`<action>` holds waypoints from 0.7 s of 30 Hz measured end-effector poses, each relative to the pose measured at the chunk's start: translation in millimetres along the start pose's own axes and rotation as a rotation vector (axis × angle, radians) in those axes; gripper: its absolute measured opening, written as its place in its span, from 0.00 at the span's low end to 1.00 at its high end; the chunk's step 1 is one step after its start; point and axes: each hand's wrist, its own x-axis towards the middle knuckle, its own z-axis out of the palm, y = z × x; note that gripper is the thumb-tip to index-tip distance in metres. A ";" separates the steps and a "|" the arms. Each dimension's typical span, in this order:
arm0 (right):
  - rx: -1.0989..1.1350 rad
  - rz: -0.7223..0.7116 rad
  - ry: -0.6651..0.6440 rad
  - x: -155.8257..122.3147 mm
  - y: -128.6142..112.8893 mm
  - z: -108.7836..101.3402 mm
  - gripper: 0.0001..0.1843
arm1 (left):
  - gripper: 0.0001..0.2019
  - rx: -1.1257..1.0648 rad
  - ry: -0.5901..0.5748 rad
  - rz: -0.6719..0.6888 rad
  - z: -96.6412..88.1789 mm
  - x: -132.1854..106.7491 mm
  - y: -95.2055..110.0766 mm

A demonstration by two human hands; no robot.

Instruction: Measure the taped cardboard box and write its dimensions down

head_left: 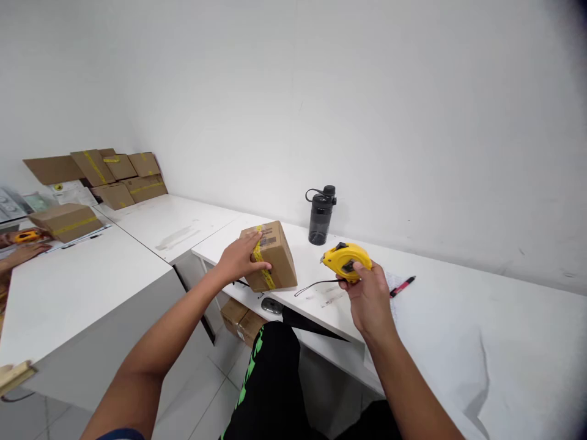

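Note:
My left hand point(241, 258) is wrapped over the left side of a small cardboard box point(282, 263) with yellow tape, its fingers on the top and thumb on the near face. The box rests at the front edge of the white table point(312, 295). In my right hand point(370, 293) is a yellow tape measure point(347, 260), raised above the table with its black wrist strap hanging to the left. My right thumb lies on its dark button. The metal hook shows at the case mouth, and no long blade is drawn out.
A dark water bottle point(320, 217) stands by the wall. Behind my right hand a red and black pen point(403, 286) lies on written paper. A mouse point(272, 305) sits on the lower shelf. Boxes point(145, 186) are stacked far left, near another person's hands point(25, 253).

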 end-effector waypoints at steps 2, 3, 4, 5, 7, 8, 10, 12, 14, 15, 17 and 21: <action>0.030 0.024 0.033 0.8 1.8 0.3 0.24 | 0.46 0.061 0.021 -0.058 -3.8 -3.8 -7.8; 0.041 0.031 0.040 1.2 3.0 0.7 0.24 | 0.46 0.088 0.028 -0.076 -4.9 -6.0 -9.2; 0.050 0.037 0.039 1.6 4.1 1.2 0.24 | 0.45 0.107 0.033 -0.086 -5.4 -8.0 -9.5; 0.056 0.042 0.031 2.0 4.8 1.9 0.24 | 0.45 0.120 0.035 -0.089 -5.3 -9.8 -9.1; 0.065 0.035 0.014 2.8 4.6 3.5 0.24 | 0.45 0.137 0.034 -0.082 -4.1 -11.6 -7.1; 0.067 0.025 0.011 3.0 3.5 4.4 0.24 | 0.44 0.142 0.034 -0.075 -3.6 -11.4 -6.1; 0.076 -0.005 0.022 3.1 -0.4 6.1 0.23 | 0.44 0.148 0.039 -0.067 -4.4 -7.7 -4.5; 0.084 -0.031 0.039 2.0 -5.6 7.0 0.23 | 0.44 0.150 0.048 -0.083 -9.4 1.7 -4.1; 0.077 -0.048 0.046 -0.3 -10.8 6.7 0.23 | 0.43 0.137 0.047 -0.149 -17.9 16.7 -5.2; 0.067 -0.057 0.047 -1.7 -13.0 6.1 0.22 | 0.42 0.114 0.038 -0.206 -22.4 25.4 -6.3; 0.030 -0.078 0.045 -4.7 -15.9 4.7 0.23 | 0.40 -0.011 0.000 -0.352 -28.2 42.2 -8.7; -0.052 -0.108 0.020 -7.0 -15.0 4.0 0.26 | 0.39 -0.478 -0.243 -0.577 -14.5 58.8 -7.7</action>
